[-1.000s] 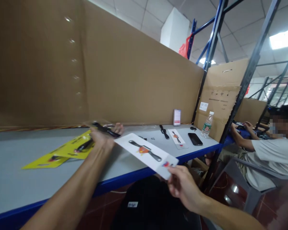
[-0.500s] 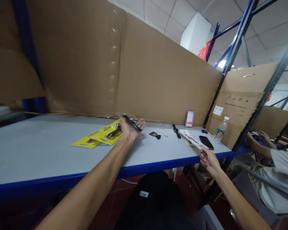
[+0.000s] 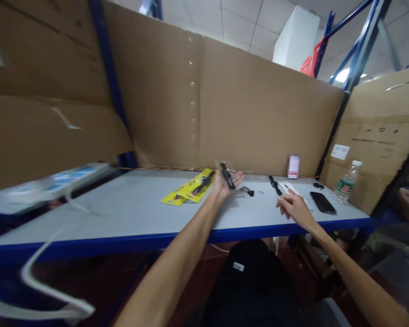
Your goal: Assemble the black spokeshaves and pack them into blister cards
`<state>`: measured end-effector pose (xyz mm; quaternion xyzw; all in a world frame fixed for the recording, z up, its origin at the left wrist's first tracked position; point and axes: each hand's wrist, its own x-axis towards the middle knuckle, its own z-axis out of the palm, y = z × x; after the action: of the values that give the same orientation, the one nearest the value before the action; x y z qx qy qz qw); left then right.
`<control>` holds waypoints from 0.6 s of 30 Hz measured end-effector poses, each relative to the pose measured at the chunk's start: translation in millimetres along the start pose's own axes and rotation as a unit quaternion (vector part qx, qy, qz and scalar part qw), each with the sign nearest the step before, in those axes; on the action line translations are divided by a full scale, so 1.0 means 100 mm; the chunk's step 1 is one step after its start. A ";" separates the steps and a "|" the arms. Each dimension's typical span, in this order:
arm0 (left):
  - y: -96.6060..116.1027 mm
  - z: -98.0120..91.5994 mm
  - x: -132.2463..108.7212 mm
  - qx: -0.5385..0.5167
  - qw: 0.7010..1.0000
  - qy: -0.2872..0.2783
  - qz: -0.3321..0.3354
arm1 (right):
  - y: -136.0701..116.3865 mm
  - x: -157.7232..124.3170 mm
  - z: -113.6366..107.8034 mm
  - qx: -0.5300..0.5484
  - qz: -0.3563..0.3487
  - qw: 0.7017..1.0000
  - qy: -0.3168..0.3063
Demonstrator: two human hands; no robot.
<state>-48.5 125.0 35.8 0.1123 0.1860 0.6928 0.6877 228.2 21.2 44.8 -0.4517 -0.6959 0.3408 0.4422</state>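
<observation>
My left hand (image 3: 221, 185) is palm up over the table, fingers stretched out. It holds a slim black item in a clear plastic bag (image 3: 227, 176); its exact kind is unclear. Just left of it lie overlapping yellow cards (image 3: 191, 190) with dark items on them. My right hand (image 3: 295, 208) hovers at the right with loosely bent fingers and nothing visible in them. Behind it a white printed card (image 3: 286, 186) is partly covered. Close by lies a black watch-like strap (image 3: 275, 185). Between the hands are a small black piece (image 3: 250, 192) and tiny bits (image 3: 261, 192).
A phone with a lit screen (image 3: 293, 166) leans on the cardboard wall (image 3: 252, 109). To the right are a dark phone (image 3: 323, 202), a coiled black item (image 3: 318, 185) and a water bottle (image 3: 347, 184). A blue edge (image 3: 122, 240) runs along the table front.
The view has swung left. My right hand has let go of the white card and moved left toward the black strap. My left hand still holds the bagged black item, now turned more upright.
</observation>
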 end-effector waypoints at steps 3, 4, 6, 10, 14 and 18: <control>-0.05 0.07 -0.05 0.034 0.999 0.017 -0.019 | -0.21 0.46 0.46 -0.104 -0.138 0.984 0.037; -0.06 0.09 -0.07 0.042 0.999 0.014 -0.023 | -0.27 0.61 0.62 -0.123 -0.162 0.979 0.032; -0.08 0.11 -0.10 0.060 0.998 -0.007 -0.023 | -0.35 0.89 0.89 -0.124 -0.168 0.977 0.033; -0.07 0.05 -0.01 0.124 0.991 -0.050 -0.017 | -0.35 1.36 1.22 -0.089 -0.051 0.995 -0.018; -0.10 -0.01 0.10 0.168 0.984 -0.051 -0.013 | -0.33 1.49 1.35 -0.036 0.026 0.999 -0.010; -0.16 -0.03 0.04 0.202 0.977 -0.068 0.026 | -0.37 1.34 1.36 0.124 0.087 0.988 -0.029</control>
<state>-35.3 128.0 26.2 0.3002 0.2717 0.6494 0.6437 63.6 122.6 67.2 -0.4417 -0.6192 0.4746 0.4429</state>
